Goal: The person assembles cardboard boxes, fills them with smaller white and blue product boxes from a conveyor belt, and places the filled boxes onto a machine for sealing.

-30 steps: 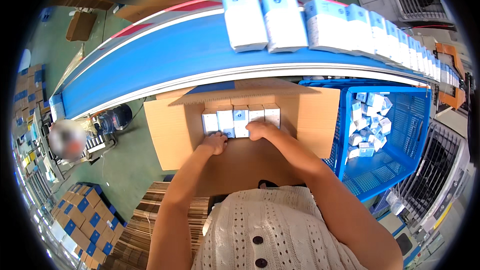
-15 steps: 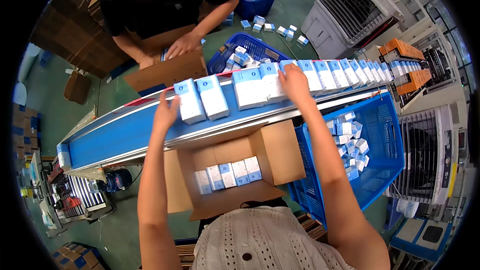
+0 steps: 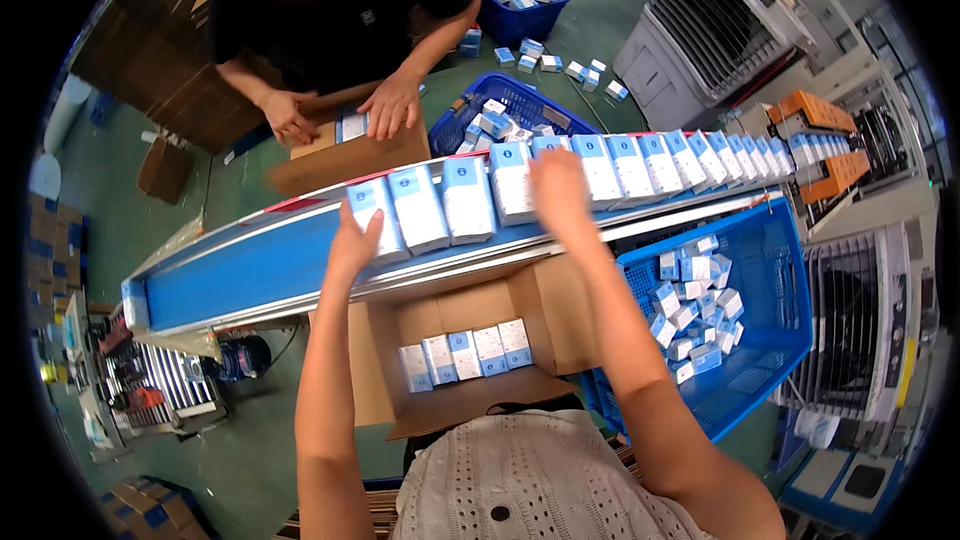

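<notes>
Half a second ago there was a clear gap in the row of cartons (image 3: 467,202) after the second one from the left. On my feed now it's nearly closed: three stand close together at the left end, with a fourth just beside them. My right hand (image 3: 560,190) has come left along the row. I read that as a run being bunched between my two hands, with nothing added to the open cardboard box (image 3: 568,310), which still shows five packed cartons (image 3: 463,355).

Left hand (image 3: 355,245): thumb and fingers apart, cupped at the outer side of the end carton (image 3: 390,215). Right hand: motion-blurred, covering part of the fifth carton from the left; can't tell if its fingers are clamped or just resting.

Row location: on the blue conveyor belt (image 3: 250,282), beyond the box. Long axis of each carton runs roughly across the belt in this view, blue end to the far rail, white end my way, tilting a bit left at the left end. Can't confirm standing versus lying from this angle. The packed five run near-to-far too, side by side, blue ends mixed: the middle one's is away from me.
</notes>
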A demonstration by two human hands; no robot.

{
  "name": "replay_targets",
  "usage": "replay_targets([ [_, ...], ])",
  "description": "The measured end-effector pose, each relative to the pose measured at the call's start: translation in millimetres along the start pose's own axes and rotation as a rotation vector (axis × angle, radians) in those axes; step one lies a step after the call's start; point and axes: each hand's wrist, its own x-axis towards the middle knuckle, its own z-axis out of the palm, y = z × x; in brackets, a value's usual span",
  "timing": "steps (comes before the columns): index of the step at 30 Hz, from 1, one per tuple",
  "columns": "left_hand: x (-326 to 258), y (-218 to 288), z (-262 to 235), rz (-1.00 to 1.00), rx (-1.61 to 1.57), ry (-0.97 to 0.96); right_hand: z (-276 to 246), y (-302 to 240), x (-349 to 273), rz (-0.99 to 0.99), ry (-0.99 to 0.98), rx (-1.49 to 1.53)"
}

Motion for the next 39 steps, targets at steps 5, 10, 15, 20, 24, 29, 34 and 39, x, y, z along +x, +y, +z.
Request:
replay_targets([
  [5, -2, 3, -1, -0.015, 0.075, -0.030, 21, 37, 9, 0.113, -0.258, 0.230],
  [10, 7, -27, -46, -0.229, 0.114, -0.069, 25, 1, 6, 0.061, -0.365, 0.299],
  [15, 8, -32, -57, -0.130, -0.019, -0.002, 43, -41, 11, 0.202, -0.369, 0.622],
  [20, -40, 27, -85, 0.069, -0.117, 0.170, -24, -37, 0, 0.149, -0.138, 0.614],
  [24, -101, 64, -100, 0.161, -0.140, 0.239, -82, -35, -46, 0.074, 0.023, 0.614],
  [29, -208, 12, -53, -0.136, -0.145, -0.039, -87, -27, -179, 0.262, -0.272, 0.753],
  [34, -180, -77, 60, -0.393, -0.427, -0.103, 58, -1, -215, 0.215, -0.491, 0.445],
  [39, -142, -133, 142, -0.487, 0.082, -0.084, 175, 5, -199, 0.301, -0.539, 0.260],
])
